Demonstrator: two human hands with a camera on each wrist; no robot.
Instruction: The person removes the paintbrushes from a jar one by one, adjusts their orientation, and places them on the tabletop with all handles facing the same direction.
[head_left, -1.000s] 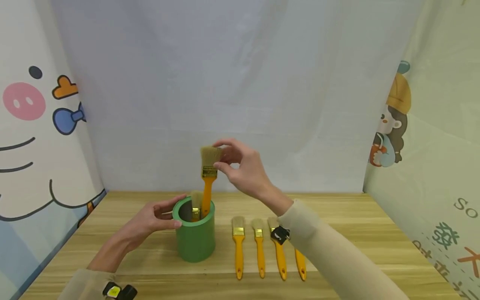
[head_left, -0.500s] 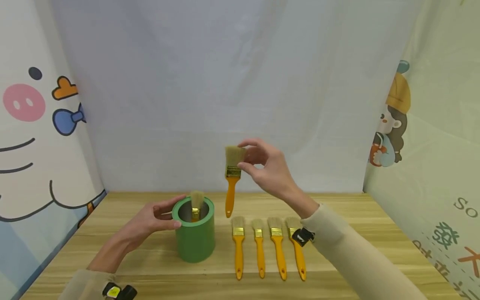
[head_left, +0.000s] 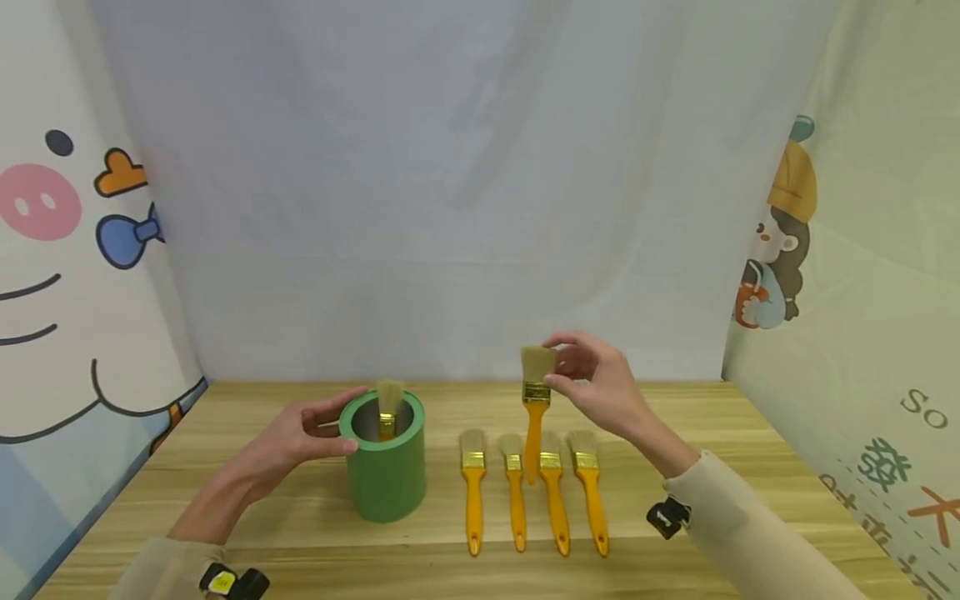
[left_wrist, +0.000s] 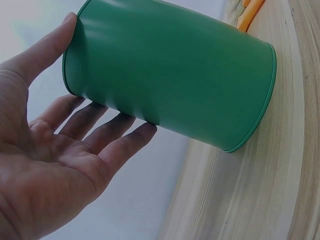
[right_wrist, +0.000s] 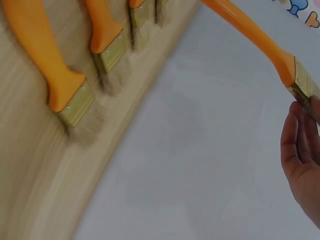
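My left hand (head_left: 307, 433) steadies a green can (head_left: 388, 483), thumb at the rim and fingers along its side, as the left wrist view also shows on the can's wall (left_wrist: 170, 70). One paintbrush (head_left: 387, 408) stands in the can, bristles up, its handle mostly hidden inside. Raised over the table, my right hand (head_left: 596, 379) pinches another paintbrush (head_left: 536, 408) near its bristles and metal band, with the orange handle hanging down. Below and around it, several paintbrushes lie side by side, among them a leftmost brush (head_left: 473, 492) and a rightmost brush (head_left: 590, 492).
The wooden table (head_left: 675, 450) carries everything. A pale cloth backdrop (head_left: 450, 208) rises behind its far edge, and printed cloths with cartoon figures flank both sides. Each wrist wears a small black device, such as the right one (head_left: 669, 517).
My right hand has lifted the held paintbrush out of the can, carried it right and lowered it over the row of brushes. The left hand stays on the can.
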